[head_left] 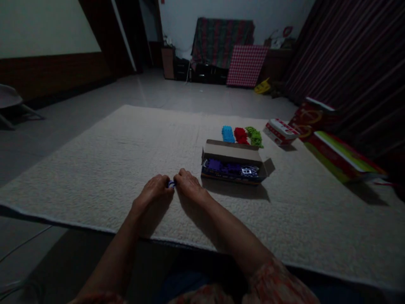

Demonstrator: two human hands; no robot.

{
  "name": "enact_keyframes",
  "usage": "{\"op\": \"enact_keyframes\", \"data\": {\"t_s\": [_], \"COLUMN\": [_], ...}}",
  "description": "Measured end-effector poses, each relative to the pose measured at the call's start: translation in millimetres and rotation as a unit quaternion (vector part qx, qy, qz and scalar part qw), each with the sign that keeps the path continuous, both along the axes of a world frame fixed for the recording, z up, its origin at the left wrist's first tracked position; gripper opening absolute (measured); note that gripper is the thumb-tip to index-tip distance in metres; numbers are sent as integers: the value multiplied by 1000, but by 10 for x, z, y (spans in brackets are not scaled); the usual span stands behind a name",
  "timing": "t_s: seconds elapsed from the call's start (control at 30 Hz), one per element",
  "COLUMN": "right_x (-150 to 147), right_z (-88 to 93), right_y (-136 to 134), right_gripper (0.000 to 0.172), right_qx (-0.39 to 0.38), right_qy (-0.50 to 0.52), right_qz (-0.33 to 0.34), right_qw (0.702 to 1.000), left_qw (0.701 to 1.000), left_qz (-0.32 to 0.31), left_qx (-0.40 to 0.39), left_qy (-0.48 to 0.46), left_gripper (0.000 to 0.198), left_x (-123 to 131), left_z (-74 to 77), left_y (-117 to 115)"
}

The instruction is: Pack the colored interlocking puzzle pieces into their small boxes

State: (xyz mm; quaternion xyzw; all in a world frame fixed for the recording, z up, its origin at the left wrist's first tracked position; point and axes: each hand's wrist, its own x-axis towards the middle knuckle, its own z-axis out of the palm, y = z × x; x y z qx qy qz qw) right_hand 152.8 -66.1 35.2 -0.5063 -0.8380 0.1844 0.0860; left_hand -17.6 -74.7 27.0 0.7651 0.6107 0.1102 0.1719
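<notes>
Both hands meet low over a cream rug (95,169). My left hand (154,192) and my right hand (188,183) have their fingers curled together, and they pinch a small blue-and-white piece (171,183) between them. Just right of my right hand lies an open cardboard box (232,153) holding purple and blue pieces (228,168). Behind the box sit three small heaps of pieces: a blue heap (228,134), a red heap (241,135) and a green heap (255,136).
A red-and-white box (281,131) and larger colourful boxes (341,156) lie along the rug's right side by a dark curtain (354,55). A checked board (245,65) and covered furniture (221,40) stand at the far wall. Grey tiled floor (63,122) lies left.
</notes>
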Motion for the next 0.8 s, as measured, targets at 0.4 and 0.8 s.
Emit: {"op": "enact_keyframes", "data": {"t_s": [0.4,0.8], "right_x": [331,2140], "right_z": [224,768], "right_y": [-256,-347], "right_gripper": [20,16], "right_qx": [41,299], "right_qy": [0,165], "right_qz": [-14,-183], "right_qw": [999,922], "left_qw": [990,959], "left_qz": [-123,-260], "left_qx": [59,109], "left_qy": [25,13], "left_gripper": [31,37], "left_x": [135,1834], "left_z": [266,723], "left_y": [-38,537]}}
